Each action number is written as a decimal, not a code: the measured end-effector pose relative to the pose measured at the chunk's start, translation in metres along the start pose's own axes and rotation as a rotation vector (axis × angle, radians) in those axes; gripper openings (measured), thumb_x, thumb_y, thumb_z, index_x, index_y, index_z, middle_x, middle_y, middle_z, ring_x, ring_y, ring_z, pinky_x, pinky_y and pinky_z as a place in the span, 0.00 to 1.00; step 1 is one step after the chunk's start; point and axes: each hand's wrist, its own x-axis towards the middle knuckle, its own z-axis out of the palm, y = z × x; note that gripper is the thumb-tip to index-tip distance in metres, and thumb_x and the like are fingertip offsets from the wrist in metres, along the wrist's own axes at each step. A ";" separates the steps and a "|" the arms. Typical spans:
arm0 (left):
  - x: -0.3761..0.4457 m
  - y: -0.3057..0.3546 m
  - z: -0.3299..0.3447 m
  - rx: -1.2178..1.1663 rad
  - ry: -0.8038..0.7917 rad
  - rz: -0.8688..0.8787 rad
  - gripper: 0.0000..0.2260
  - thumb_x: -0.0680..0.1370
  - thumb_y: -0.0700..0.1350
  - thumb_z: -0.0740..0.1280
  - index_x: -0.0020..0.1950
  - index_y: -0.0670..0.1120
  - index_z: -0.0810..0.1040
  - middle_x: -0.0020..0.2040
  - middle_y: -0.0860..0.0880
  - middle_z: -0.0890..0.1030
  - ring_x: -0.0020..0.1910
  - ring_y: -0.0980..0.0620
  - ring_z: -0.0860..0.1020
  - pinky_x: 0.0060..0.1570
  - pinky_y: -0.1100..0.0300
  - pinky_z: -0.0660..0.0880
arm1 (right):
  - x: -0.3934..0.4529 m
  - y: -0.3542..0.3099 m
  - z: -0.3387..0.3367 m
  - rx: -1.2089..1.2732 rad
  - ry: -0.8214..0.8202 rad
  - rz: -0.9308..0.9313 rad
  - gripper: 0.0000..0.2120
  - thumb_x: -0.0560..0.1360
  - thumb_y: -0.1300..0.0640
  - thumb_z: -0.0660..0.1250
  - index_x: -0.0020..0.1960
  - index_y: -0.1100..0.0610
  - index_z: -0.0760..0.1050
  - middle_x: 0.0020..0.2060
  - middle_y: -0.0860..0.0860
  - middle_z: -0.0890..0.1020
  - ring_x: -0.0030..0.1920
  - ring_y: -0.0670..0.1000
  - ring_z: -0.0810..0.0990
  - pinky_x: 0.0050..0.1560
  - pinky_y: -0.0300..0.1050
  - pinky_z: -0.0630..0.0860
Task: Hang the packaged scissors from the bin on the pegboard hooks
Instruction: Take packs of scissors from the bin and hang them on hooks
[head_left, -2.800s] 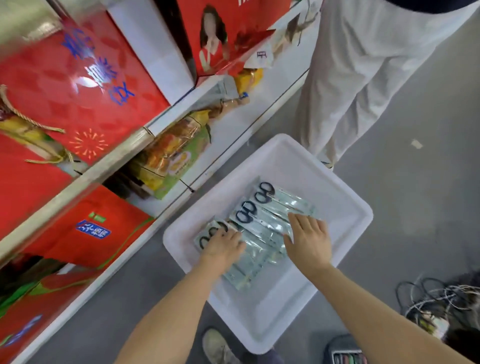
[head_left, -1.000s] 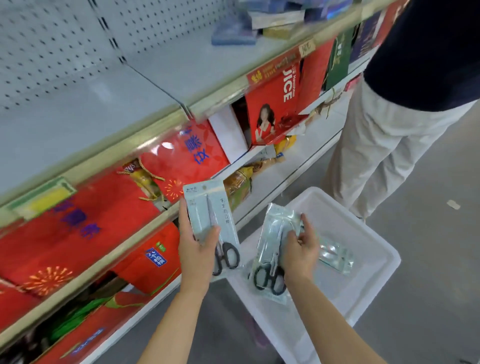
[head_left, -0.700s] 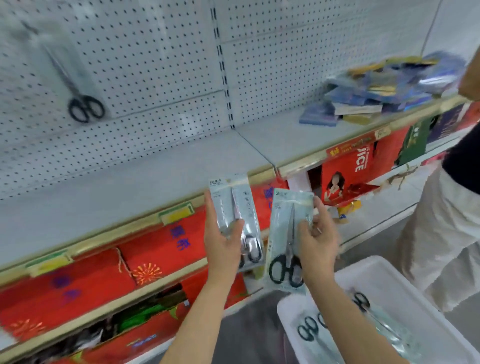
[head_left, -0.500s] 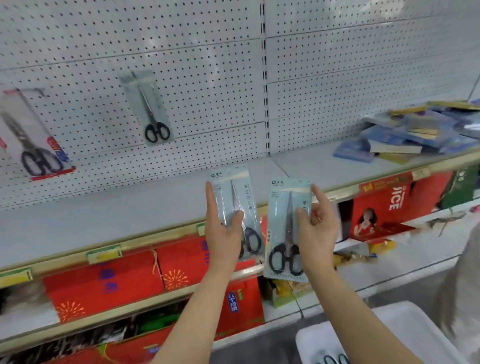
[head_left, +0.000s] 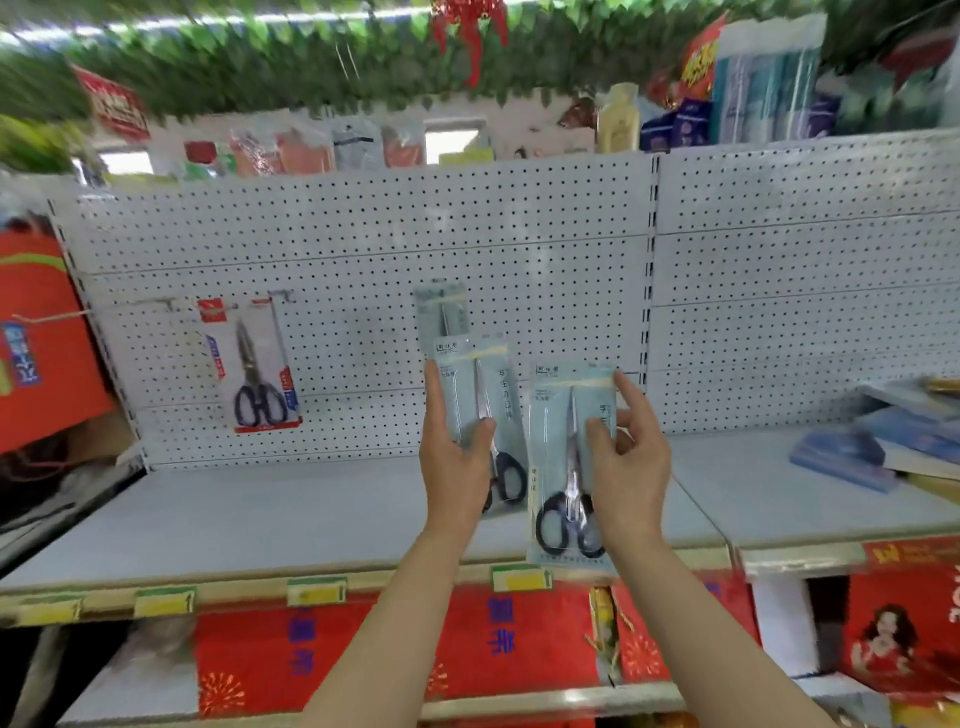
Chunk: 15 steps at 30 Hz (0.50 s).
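Two packs of scissors held up in front of a white pegboard (head_left: 363, 249), one in each hand.

Left hand (head_left: 454, 467) wrapped around the lower left part of the left scissors pack (head_left: 483, 395): thumb pressed across the front of the card, fingers behind and along its left edge. Pack upright, leaning slightly, top end above the hand, black handles low and just to the right of the palm, partly hidden by it.

Right hand (head_left: 631, 467) gripping the right scissors pack (head_left: 563, 457) along its right side: thumb on the front, index finger stretched up along the right edge toward the top corner, other fingers behind. Pack upright, most of it lying left of the hand, black handles near the bottom beside the heel of the palm. Slightly lower and nearer than the left one; the two packs side by side, edges close or overlapping, cannot tell which.

Just above the left pack, a third pale-blue pack (head_left: 441, 312) against the pegboard, blurred, lower part covered by the held one. Further left, a red-trimmed scissors pack (head_left: 254, 369) hanging from a hook, tilted a little.

Below the pegboard, a bare grey shelf (head_left: 260, 514) with yellow price tags (head_left: 317, 591) on its front edge. Stacked blue booklets (head_left: 883, 441) at the shelf's right end. Red boxes (head_left: 363, 654) on the shelf beneath. Green leaf garland (head_left: 260, 57) along the top, blurred.
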 end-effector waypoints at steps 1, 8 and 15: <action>0.013 -0.002 -0.002 -0.005 -0.001 -0.003 0.40 0.77 0.39 0.68 0.76 0.71 0.51 0.70 0.79 0.54 0.75 0.47 0.65 0.69 0.37 0.66 | 0.005 -0.002 0.010 0.016 -0.009 -0.009 0.26 0.76 0.64 0.64 0.66 0.39 0.72 0.46 0.56 0.78 0.31 0.50 0.69 0.32 0.45 0.74; 0.091 -0.015 -0.010 -0.042 -0.048 -0.035 0.39 0.78 0.36 0.67 0.80 0.60 0.52 0.68 0.73 0.61 0.64 0.77 0.66 0.67 0.68 0.68 | 0.038 -0.009 0.077 0.037 -0.003 -0.056 0.26 0.76 0.64 0.64 0.67 0.40 0.72 0.49 0.58 0.78 0.33 0.50 0.70 0.34 0.43 0.74; 0.138 -0.046 -0.005 -0.088 -0.065 -0.051 0.39 0.78 0.36 0.69 0.80 0.60 0.52 0.69 0.63 0.69 0.54 0.80 0.71 0.48 0.82 0.68 | 0.056 0.003 0.113 0.040 -0.009 -0.059 0.25 0.76 0.63 0.64 0.67 0.39 0.72 0.45 0.55 0.76 0.31 0.47 0.68 0.32 0.38 0.72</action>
